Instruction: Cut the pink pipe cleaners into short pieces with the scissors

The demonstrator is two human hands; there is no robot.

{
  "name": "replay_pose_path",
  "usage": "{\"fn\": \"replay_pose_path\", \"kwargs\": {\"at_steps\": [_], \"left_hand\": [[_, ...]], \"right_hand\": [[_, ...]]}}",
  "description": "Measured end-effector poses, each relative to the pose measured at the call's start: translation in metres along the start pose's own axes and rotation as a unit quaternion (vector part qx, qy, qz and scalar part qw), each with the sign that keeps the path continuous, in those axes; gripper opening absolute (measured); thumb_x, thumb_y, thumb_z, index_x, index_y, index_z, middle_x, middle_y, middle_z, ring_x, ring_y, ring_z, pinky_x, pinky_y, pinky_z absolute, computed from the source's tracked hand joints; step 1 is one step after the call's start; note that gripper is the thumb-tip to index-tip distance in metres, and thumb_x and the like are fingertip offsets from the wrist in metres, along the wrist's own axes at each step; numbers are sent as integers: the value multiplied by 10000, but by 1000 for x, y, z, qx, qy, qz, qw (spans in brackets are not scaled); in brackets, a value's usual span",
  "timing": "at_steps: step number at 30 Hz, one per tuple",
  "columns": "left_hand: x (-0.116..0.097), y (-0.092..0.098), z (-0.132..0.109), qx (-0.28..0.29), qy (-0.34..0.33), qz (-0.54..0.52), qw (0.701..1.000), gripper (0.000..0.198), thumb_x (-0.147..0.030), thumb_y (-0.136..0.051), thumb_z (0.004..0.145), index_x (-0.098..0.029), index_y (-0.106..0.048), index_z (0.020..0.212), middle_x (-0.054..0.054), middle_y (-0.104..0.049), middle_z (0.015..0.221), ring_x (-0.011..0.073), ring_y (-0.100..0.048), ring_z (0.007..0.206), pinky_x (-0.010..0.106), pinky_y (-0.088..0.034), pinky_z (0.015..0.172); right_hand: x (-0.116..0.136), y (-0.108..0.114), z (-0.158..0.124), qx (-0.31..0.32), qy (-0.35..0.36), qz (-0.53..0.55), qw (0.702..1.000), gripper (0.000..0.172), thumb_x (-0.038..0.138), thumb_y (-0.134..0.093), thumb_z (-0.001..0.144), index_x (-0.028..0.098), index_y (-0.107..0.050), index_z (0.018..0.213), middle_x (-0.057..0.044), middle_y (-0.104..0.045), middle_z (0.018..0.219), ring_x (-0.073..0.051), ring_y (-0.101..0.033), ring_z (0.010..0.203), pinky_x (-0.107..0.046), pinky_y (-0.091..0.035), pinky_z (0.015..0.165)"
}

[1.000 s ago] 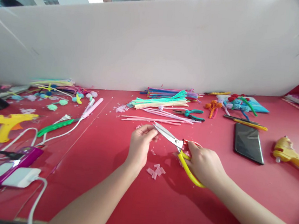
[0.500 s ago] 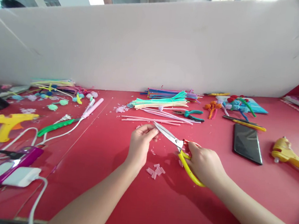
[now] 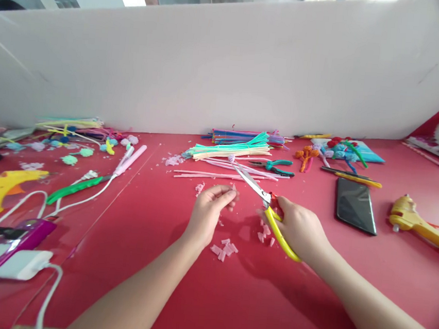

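Observation:
My right hand grips a pair of scissors by its yellow handles, and the silver blades point up and to the left. Just left of the blades, my left hand is pinched, thumb against fingers. A tiny pinkish bit shows at its fingertips, too small to make out. On the red table below the hands lies a small heap of cut pink pieces. More pink scraps are scattered beneath the scissors, and a tuft of pink fluff rests beyond my left hand.
Pink pipe cleaners and turquoise and cream bundles lie ahead, beside pliers. To the right are a phone and a yellow glue gun. Leftward sit another glue gun, a green-handled cutter and a power strip.
The scissor blades have come away from my left fingertips and now sit slightly apart from them. My left hand stays pinched. The whole view has shifted slightly.

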State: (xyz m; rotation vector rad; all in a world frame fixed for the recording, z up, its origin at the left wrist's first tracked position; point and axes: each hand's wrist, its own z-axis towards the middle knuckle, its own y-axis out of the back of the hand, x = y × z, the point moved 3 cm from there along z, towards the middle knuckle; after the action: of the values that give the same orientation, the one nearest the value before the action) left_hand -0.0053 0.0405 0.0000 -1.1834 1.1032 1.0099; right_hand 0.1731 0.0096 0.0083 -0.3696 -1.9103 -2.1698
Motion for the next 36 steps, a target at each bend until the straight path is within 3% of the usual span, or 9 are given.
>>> {"fn": "replay_pose_path", "kwargs": {"at_steps": [3,6,9,12,20,26,31,33,36], "left_hand": [[0,-8,-3,56,20,42,997,153,-277,-554,706,-142,-603,759,20,-574,684,95,-492,606,222,-384,591],[-3,-18,-8,140,26,89,986,160,-283,-528,726,-138,-589,695,0,-536,619,93,-472,581,226,-369,598],[-5,-27,-14,204,44,115,971,157,-269,-524,725,-138,-585,664,-12,-512,588,91,-458,567,229,-360,607],[-4,-30,-17,227,59,124,964,143,-263,-532,714,-140,-591,669,-13,-511,583,97,-461,566,233,-360,606],[1,-29,-16,223,96,83,966,177,-293,-534,709,-127,-596,702,10,-538,625,98,-471,574,248,-370,617],[-4,-18,-10,189,48,172,966,149,-275,-506,714,-145,-546,652,-12,-508,589,92,-446,544,228,-358,570],[-9,-1,0,121,-52,337,932,298,-336,-411,766,-158,-464,533,-21,-449,521,96,-426,516,224,-329,548],[-8,3,3,105,-73,376,918,261,-317,-435,749,-162,-467,541,-18,-465,552,103,-444,548,225,-337,569],[-5,5,6,94,-79,396,910,71,-233,-487,701,-184,-532,724,-6,-529,718,109,-473,615,228,-361,603]], "right_hand": [[4,2,-1,43,-18,164,985,253,449,-404,723,207,-471,693,17,-516,539,-114,-484,480,-208,-290,449],[12,6,-4,83,-23,333,939,153,342,-417,718,203,-482,719,47,-496,528,-92,-489,468,-197,-347,474],[17,9,-6,119,-15,402,908,94,277,-437,696,193,-470,672,71,-434,455,-74,-454,406,-188,-343,437],[17,7,-7,143,-5,418,897,103,260,-440,697,186,-459,628,70,-432,438,-72,-455,401,-183,-352,427],[16,-2,-10,160,-2,400,902,137,300,-415,721,188,-485,684,39,-510,501,-95,-491,444,-194,-369,430],[3,8,-2,77,-25,381,921,153,316,-438,693,178,-473,635,60,-424,439,-68,-407,394,-185,-331,431],[-25,3,10,158,-45,155,974,231,384,-441,682,178,-531,630,30,-470,438,-81,-412,370,-197,-267,393],[-31,0,14,156,-37,114,980,289,441,-455,673,177,-531,584,7,-480,439,-96,-418,387,-212,-247,401],[-35,-2,18,115,-31,49,992,313,457,-433,695,176,-543,610,-38,-557,536,-119,-477,472,-215,-259,443]]}}
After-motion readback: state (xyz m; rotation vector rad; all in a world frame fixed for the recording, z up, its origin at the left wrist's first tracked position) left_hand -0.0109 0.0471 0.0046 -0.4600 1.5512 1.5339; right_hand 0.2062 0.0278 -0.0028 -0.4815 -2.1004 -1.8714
